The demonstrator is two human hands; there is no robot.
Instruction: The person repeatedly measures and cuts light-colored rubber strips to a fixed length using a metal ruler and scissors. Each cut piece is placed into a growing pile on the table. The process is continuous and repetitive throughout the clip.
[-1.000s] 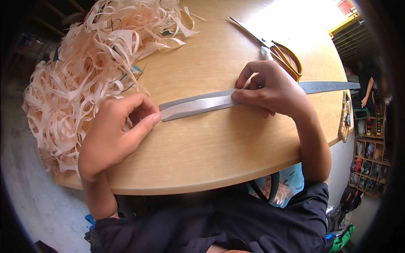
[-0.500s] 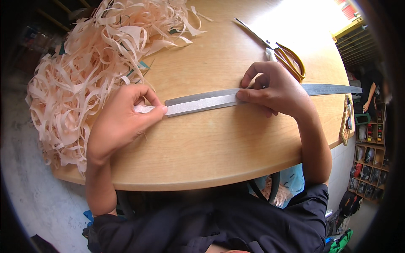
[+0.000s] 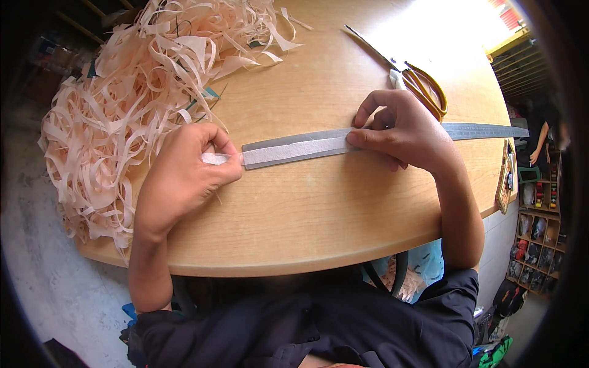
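Note:
A long grey metal ruler (image 3: pixel 485 130) lies across the wooden table, with a narrow pale fabric strip (image 3: pixel 294 151) stretched flat along its left half. At the ruler's left end, my left hand (image 3: pixel 184 172) pinches the strip between thumb and fingers, and a short bit of it shows inside the curled fingers. Farther right, my right hand (image 3: pixel 405 129) is closed over the ruler, its thumb and fingers gripping strip and ruler together. The strip's right end is hidden under that hand.
A large tangled heap of pale peach fabric strips (image 3: pixel 92 141) covers the table's left side. Yellow-handled scissors (image 3: pixel 424 89) lie just beyond my right hand. Near the right edge sits a small wooden-framed object (image 3: pixel 505 178). Another person (image 3: pixel 541 141) is at the far right.
My left fingers have curled in more tightly around the strip's end at the ruler's tip. My right hand keeps its grip in the same place on the ruler.

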